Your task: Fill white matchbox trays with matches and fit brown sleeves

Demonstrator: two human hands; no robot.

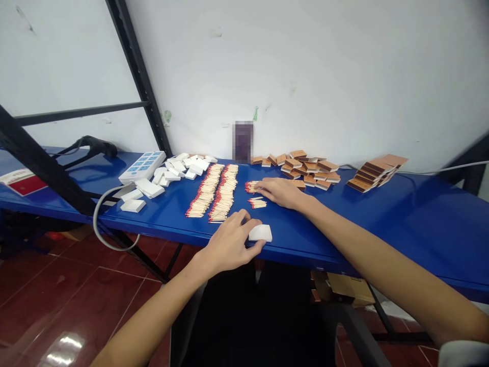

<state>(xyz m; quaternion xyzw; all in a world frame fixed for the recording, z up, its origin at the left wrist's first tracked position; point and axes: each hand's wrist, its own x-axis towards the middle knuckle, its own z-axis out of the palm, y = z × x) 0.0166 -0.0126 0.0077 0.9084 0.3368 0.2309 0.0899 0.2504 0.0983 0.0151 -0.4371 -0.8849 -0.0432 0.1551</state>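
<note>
My left hand (pixel 229 242) pinches a small white inner matchbox tray (pixel 260 233) near the front edge of the blue table (pixel 420 224). My right hand (pixel 280 191) lies on the tabletop with fingers reaching over a small bunch of red-tipped matches (pixel 252 187); a second small bunch (pixel 257 203) lies just in front of it. Two long rows of matches (pixel 216 192) stretch left of my hands.
A pile of white trays (pixel 179 168) and a white power strip (pixel 142 166) sit at the left. Brown matchbox sleeves (pixel 305 171) are heaped behind my right hand, with a stack of several more (pixel 376 173) further right. Black frame bars (pixel 38 158) cross at left.
</note>
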